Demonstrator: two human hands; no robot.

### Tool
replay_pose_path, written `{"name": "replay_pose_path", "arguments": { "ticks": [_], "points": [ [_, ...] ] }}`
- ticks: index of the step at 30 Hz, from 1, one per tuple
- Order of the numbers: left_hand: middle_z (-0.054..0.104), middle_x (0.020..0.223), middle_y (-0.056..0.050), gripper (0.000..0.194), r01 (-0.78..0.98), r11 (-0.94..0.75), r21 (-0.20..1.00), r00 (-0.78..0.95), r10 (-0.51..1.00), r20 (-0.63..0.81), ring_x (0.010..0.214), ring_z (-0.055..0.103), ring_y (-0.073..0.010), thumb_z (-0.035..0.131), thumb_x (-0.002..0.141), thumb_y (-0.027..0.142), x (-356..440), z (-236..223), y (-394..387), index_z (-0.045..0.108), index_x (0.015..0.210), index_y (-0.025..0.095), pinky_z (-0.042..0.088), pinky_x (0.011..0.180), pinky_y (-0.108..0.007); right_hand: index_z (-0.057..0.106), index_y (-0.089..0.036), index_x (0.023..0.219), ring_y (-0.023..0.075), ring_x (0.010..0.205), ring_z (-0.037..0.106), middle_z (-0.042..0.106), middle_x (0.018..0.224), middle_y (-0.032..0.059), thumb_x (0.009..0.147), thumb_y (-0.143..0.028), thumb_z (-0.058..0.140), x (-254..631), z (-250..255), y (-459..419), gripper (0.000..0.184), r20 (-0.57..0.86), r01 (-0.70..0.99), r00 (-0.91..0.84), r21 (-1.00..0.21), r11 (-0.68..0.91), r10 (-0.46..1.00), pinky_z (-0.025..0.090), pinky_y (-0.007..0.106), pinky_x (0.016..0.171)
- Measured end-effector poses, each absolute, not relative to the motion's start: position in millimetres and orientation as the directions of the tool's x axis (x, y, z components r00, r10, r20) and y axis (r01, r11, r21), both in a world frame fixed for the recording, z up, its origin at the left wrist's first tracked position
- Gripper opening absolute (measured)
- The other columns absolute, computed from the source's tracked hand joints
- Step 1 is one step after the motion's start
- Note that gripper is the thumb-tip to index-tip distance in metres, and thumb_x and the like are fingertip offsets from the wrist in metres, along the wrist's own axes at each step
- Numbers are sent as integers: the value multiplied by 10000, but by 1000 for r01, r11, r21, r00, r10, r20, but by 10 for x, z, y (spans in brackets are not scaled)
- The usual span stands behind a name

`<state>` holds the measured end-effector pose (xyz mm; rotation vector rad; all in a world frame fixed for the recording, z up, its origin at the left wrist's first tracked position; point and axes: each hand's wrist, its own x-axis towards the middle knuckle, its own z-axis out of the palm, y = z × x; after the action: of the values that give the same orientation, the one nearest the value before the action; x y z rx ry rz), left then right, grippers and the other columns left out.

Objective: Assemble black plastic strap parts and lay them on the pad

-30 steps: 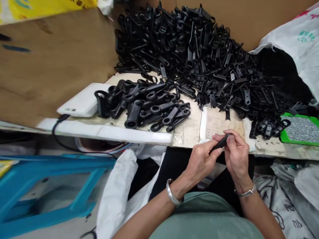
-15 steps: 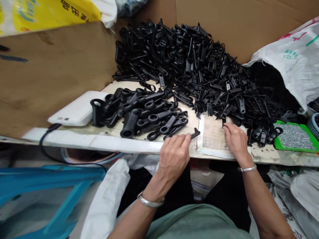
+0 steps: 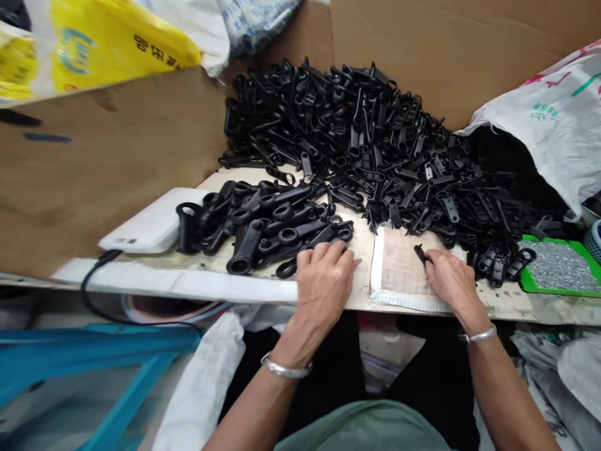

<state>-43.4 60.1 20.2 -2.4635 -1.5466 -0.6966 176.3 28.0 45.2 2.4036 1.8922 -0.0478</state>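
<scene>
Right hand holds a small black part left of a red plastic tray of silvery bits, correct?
Not red: the head view shows a green plastic tray of silvery bits; the right hand, left of it, holds a small black part.

Open strip: pale sheet (image 3: 399, 269), between left hand (image 3: 323, 279) and right hand (image 3: 451, 282); obstacles: black heap (image 3: 328, 119) (tall, behind), green tray (image 3: 561, 291) at right

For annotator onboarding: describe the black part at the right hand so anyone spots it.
Find the black heap by the cardboard, then the pale sheet on the table in front. Over that sheet, the small black part pokes from the right hand; its neighbours lie in the heap.
</scene>
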Motion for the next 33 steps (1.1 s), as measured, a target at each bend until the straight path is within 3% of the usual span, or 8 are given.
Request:
{"name": "replay_pose_path", "arguments": {
  "ticks": [6, 13, 17, 22, 28, 33],
  "points": [
    [706, 903, -119, 234, 795, -533, 289, 509, 846, 158, 891, 655, -253, 486, 949, 228, 383, 470, 913, 704, 921, 147, 474, 723, -343, 608, -211, 1133, 239, 1062, 621, 661, 1129, 78, 949, -365, 509, 1745, 309, 225, 260, 8, 980, 197, 10, -197, 980, 463, 298, 723],
    [701, 983, -149, 298, 783, -542, 305, 534, 838, 116, 985, 676, -265, 438, 864, 10, 940, 409, 1287, 694, 944, 141, 495, 766, -318, 620, -216, 1123, 219, 1036, 627, 682, 1077, 82, 959, -232, 466, 1881, 307, 63, 226, 21, 994, 109, -22, -108, 994, 475, 289, 727],
    [715, 956, -142, 247, 805, -493, 330, 490, 866, 98, 928, 692, -283, 478, 860, 77, 853, 360, 1331, 697, 944, 157, 502, 734, -333, 601, -225, 1185, 236, 1075, 602, 669, 1092, 81, 932, -317, 543, 1888, 313, 55, 275, 12, 996, 80, -32, -79, 997, 488, 297, 720],
    [714, 964, -113, 207, 825, -445, 348, 433, 894, 116, 949, 668, -277, 510, 861, 169, 567, 311, 1320, 699, 942, 193, 502, 726, -337, 633, -199, 1145, 241, 1071, 617, 675, 1059, 89, 943, -270, 505, 1923, 270, 105, 250, 19, 996, 59, -67, -58, 998, 491, 310, 778],
    [668, 976, -103, 192, 794, -518, 318, 470, 855, 220, 999, 606, -246, 477, 879, 122, 249, 253, 1089, 660, 912, 168, 498, 809, -336, 682, -234, 1105, 210, 986, 675, 721, 1083, 64, 937, -228, 461, 2099, 225, 34, 278, 91, 961, 71, -273, -44, 993, 494, 298, 824],
    [609, 1239, -132, 284, 715, -617, 329, 533, 786, 314, 1147, 560, -240, 388, 880, 27, 22, 101, 840, 634, 942, 153, 474, 967, -386, 712, -214, 1056, 227, 867, 688, 749, 973, 65, 905, -282, 469, 2214, 213, -24, 294, 150, 825, 187, -561, -73, 971, 512, 344, 802]
  ]
}}
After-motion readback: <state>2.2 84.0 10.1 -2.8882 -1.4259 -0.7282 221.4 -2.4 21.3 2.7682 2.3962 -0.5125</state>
